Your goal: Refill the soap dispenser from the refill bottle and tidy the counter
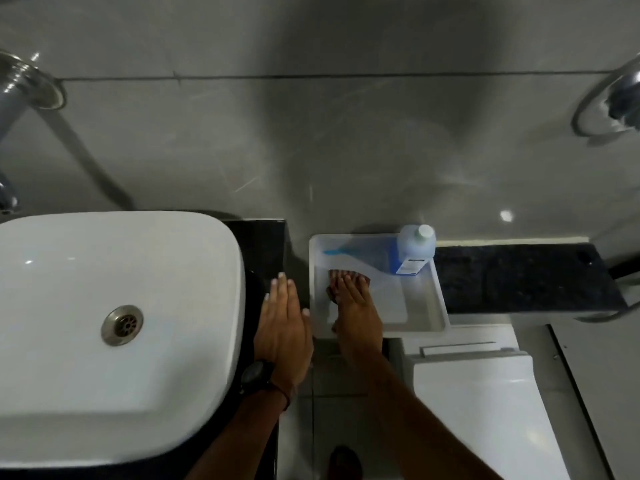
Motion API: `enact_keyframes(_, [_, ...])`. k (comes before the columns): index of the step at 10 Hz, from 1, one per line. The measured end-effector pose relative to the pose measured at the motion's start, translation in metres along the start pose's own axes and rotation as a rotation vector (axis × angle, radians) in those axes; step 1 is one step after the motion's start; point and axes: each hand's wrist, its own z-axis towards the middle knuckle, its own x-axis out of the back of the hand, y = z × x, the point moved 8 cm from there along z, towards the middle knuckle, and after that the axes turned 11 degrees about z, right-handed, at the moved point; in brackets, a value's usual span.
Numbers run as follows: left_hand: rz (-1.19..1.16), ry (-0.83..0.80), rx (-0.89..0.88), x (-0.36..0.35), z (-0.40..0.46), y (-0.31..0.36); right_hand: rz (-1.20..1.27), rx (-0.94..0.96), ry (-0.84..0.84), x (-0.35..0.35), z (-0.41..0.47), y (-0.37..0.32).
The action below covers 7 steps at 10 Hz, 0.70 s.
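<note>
A: Where's the bottle (415, 249)?
B: Right of centre in the frame, standing in the far right corner of the pale tray (438, 296). It stands upright, long axis vertical, its pale green cap towards the camera and leaning slightly to the upper right. The white label faces the lower edge of the frame.

A: And the hands?
B: The right hand (356, 306) lies flat inside the tray, fingers together and stretched out, pressing a dark reddish cloth (334, 282) onto the tray floor. The fingertips point to the upper left of the frame. The left hand (282, 320) is flat too, fingers straight and close together, holding nothing, over the dark counter (266, 244) between the white sink (104, 271) and the tray. There's a dark watch (254, 374) on that wrist.

A: Anything else in the tray?
B: A blue streak near its far left side; what it is, I can't tell.
</note>
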Motion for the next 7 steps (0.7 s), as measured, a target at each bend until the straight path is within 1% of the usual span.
enact_keyframes(2, [0.011,0.002,0.115,0.000,0.036,-0.007,0.004,-0.013,-0.089,-0.021,0.053,0.007])
enact_keyframes(3, [0.040,0.006,0.120,-0.005,0.038,-0.010,-0.033,0.017,-0.158,-0.039,0.059,0.007])
enact_keyframes(4, [0.064,0.016,0.099,-0.008,0.037,-0.010,-0.015,0.027,-0.177,-0.047,0.058,0.008])
enact_keyframes(5, [0.092,-0.009,0.112,-0.007,0.037,-0.010,0.029,0.043,-0.172,-0.041,0.053,0.004])
enact_keyframes(6, [0.076,-0.031,0.164,-0.002,0.037,-0.009,0.191,0.027,-0.137,-0.019,0.043,0.000])
enact_keyframes(7, [0.084,-0.007,0.167,0.008,0.031,0.003,0.244,0.056,-0.078,0.022,0.022,-0.017])
